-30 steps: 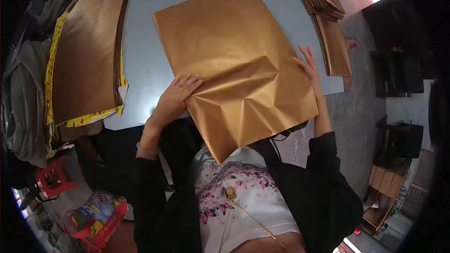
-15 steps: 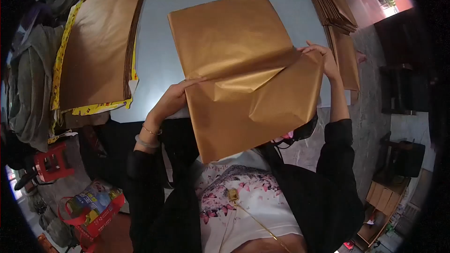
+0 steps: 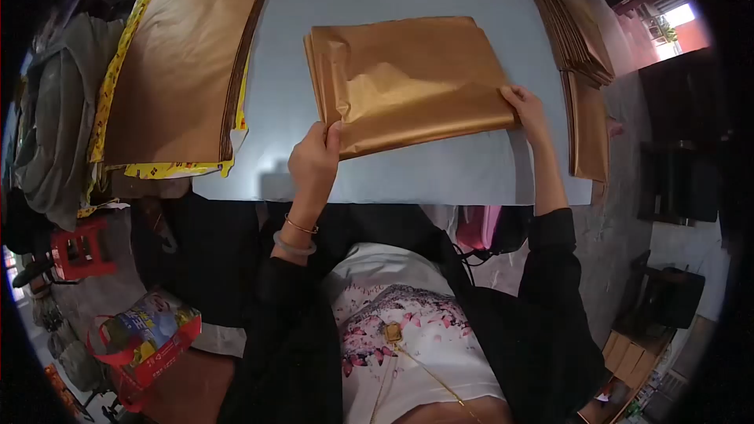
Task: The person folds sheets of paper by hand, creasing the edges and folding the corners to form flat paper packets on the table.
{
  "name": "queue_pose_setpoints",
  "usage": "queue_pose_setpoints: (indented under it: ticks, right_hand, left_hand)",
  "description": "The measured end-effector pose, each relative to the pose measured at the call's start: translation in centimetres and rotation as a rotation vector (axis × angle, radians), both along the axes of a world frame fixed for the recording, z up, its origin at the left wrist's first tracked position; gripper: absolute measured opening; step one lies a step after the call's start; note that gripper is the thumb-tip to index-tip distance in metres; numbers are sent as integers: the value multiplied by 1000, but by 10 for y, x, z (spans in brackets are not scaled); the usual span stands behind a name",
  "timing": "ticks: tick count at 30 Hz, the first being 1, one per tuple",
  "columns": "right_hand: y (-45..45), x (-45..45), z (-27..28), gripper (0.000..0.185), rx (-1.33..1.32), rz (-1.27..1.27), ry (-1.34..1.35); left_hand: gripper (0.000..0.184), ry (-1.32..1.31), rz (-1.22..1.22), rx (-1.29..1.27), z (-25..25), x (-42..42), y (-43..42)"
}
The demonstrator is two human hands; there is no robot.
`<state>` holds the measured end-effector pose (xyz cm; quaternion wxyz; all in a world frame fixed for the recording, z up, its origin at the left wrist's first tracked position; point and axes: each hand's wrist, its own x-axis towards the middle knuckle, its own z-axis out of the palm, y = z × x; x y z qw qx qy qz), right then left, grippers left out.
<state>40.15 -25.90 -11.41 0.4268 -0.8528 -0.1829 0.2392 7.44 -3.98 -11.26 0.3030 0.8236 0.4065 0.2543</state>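
Observation:
A glossy golden-brown sheet of paper (image 3: 416, 86), folded over on itself, is held above the table in front of me. My left hand (image 3: 316, 159) grips its near left corner, thumb on top and fingers underneath. At the right end of the near folded edge, my right hand (image 3: 525, 110) pinches the sheet between thumb and fingers. Creases run down the left side of the paper, and several layers show along its left edge.
A stack of flat brown sheets (image 3: 184, 63) on yellow wrapping (image 3: 177, 169) lies left on the pale table (image 3: 377, 177). Folded brown bundles (image 3: 573, 39) sit at the right edge. Grey cloth (image 3: 59, 110) hangs at left; a red stool (image 3: 82, 250) and red bag (image 3: 153, 338) are below.
The near half of the sheet has been folded up and away from my body onto the far half. Both hands have moved from the middle crease to the near corners of the folded sheet.

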Motion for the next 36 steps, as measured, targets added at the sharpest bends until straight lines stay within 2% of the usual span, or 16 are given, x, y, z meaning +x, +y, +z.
queue_pose_setpoints:
  ticks: [3, 5, 9, 14, 19, 21, 23, 25, 27, 34, 36]
  right_hand:
    - [-5, -5, -5, 48, 86, -58, -19]
    - [-7, -11, -4, 40, 163, -69, -37]
    - [-11, -11, -11, 30, 121, -30, -98]
    - [-2, -22, -9, 25, 234, -13, -239]
    - [4, -22, -8, 24, 149, -37, -270]
    - [8, -26, -6, 24, 86, -34, -415]
    - [11, -32, 3, 24, 57, -58, -362]
    - [13, -32, 4, 23, 30, -81, -308]
    - [11, -29, -2, 23, 60, -20, -450]
    - [15, -29, -4, 23, 57, -35, -495]
    - [17, -32, 3, 23, -42, -45, -474]
  left_hand:
    - [31, 74, 79, 68, -10, 1, -4]
    - [29, 149, 123, 143, -11, 3, -7]
    - [27, 147, 139, 154, -12, 5, -10]
    - [29, 169, 136, 200, -8, 4, -13]
    - [31, 280, 201, 221, -13, 2, -13]
    - [31, 299, 209, 217, -12, 4, -13]
    - [33, 339, 225, 198, -10, 4, -12]
    - [33, 341, 226, 212, -12, 4, -10]
    - [34, 347, 228, 221, -14, 2, -10]
    - [33, 313, 222, 305, -23, 2, -10]
    - [33, 336, 223, 321, -23, 2, -11]
